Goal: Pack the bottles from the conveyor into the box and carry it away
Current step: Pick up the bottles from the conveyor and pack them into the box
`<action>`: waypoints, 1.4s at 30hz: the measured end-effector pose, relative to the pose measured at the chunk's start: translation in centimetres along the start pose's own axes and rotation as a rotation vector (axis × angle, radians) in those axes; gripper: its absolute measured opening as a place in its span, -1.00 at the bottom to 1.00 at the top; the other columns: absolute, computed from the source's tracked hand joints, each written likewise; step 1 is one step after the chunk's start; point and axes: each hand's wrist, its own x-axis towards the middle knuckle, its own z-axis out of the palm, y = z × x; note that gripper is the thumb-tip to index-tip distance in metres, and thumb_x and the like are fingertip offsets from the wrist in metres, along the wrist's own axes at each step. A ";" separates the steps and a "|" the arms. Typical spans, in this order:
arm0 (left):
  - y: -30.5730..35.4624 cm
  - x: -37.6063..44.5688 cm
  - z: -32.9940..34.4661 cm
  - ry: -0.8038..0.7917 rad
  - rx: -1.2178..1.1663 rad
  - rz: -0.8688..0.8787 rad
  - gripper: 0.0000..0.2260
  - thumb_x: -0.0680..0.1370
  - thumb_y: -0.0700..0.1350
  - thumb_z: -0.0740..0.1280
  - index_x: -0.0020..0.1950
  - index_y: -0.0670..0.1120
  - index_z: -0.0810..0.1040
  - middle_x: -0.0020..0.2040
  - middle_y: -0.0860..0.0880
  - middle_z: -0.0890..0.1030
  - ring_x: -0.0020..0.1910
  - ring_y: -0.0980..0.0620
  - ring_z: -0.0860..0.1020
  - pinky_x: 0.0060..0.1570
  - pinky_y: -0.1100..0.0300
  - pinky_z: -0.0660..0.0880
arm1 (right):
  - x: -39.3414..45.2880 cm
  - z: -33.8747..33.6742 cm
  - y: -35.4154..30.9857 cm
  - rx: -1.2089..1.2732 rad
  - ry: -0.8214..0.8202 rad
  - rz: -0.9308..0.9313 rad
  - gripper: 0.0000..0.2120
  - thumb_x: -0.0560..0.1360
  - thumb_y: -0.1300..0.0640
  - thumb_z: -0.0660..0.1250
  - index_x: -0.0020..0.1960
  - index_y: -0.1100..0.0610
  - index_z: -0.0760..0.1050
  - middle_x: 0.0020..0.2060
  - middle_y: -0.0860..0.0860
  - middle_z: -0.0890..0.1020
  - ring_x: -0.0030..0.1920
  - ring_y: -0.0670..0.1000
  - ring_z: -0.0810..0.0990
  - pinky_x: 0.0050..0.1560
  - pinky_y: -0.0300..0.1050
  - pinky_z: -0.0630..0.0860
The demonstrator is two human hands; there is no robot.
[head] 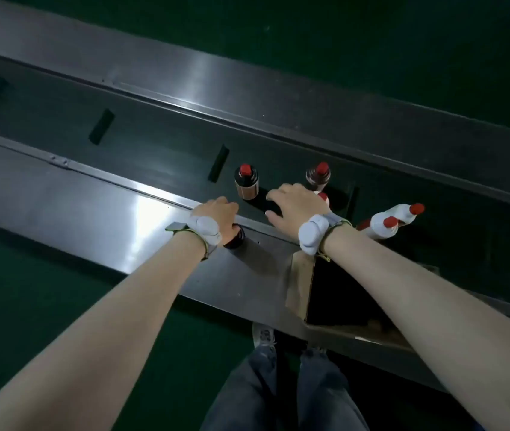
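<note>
- Fingers of the left hand [216, 213] are curling down over the top of a dark bottle [235, 239], gripping it at the near metal ledge [116, 219] of the conveyor.
- Fingers of the right hand [297, 206] are spreading loosely, palm down, hovering over the belt; whether they are touching a red-capped bottle [323, 196] partly hidden beneath them cannot be told.
- Both wrists are wearing pale grey strapped devices, left one [205, 228] and right one [311, 236].
- Nearest the viewer, legs in dark trousers [278, 390] and a pale shoe [263, 335] are standing on a green floor [29, 290].
- An open cardboard box [298, 284] is sitting on the near ledge, to the right, below the right forearm, its inside showing dark.
- On the dark belt [154, 144], just beyond the hands, two brown bottles with red caps are standing upright: one on the left [246, 183], one on the right [318, 178].
- Further right, white bottles with red caps [393, 220] are clustering together, leaning in the wide-angle view.
- Dark tape-like marks [101, 126] are crossing the belt further left.
- A far metal ledge [247, 88] is running beyond the belt.
</note>
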 end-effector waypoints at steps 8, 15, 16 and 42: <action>1.1 3.2 4.4 -0.149 0.099 -0.097 -0.55 0.68 0.15 0.29 0.50 -0.05 0.44 0.42 -0.12 0.47 0.39 -0.19 0.48 0.25 0.00 0.50 | 0.1 4.1 1.6 0.082 -0.097 0.067 -0.71 0.69 -0.02 0.21 0.28 0.12 0.53 0.18 0.13 0.59 0.17 0.22 0.55 0.14 0.14 0.56; 1.5 4.7 7.4 -0.110 0.120 -0.197 -0.61 0.69 -0.08 0.34 0.51 -0.05 0.37 0.37 -0.08 0.51 0.27 -0.17 0.59 0.12 0.01 0.55 | -0.2 3.9 3.2 0.088 -0.102 0.049 -0.70 0.70 -0.01 0.22 0.31 0.13 0.54 0.21 0.14 0.59 0.20 0.20 0.56 0.19 0.11 0.55; 1.5 4.9 7.5 -0.107 0.107 -0.208 -0.61 0.68 -0.10 0.36 0.49 -0.06 0.38 0.36 -0.08 0.52 0.26 -0.17 0.60 0.11 0.01 0.56 | -0.3 3.7 3.3 0.089 -0.100 0.047 -0.70 0.70 -0.01 0.22 0.32 0.13 0.54 0.22 0.14 0.59 0.21 0.21 0.56 0.19 0.11 0.55; 10.6 -8.2 -5.0 0.346 0.228 0.044 -0.85 0.70 -0.01 0.22 0.18 -0.03 0.49 0.03 -0.01 0.60 -0.03 -0.07 0.60 0.06 0.04 0.52 | -8.6 -7.8 3.9 0.051 0.024 -0.038 -0.66 0.70 -0.04 0.22 0.34 0.13 0.51 0.23 0.13 0.58 0.17 0.20 0.61 0.10 0.06 0.57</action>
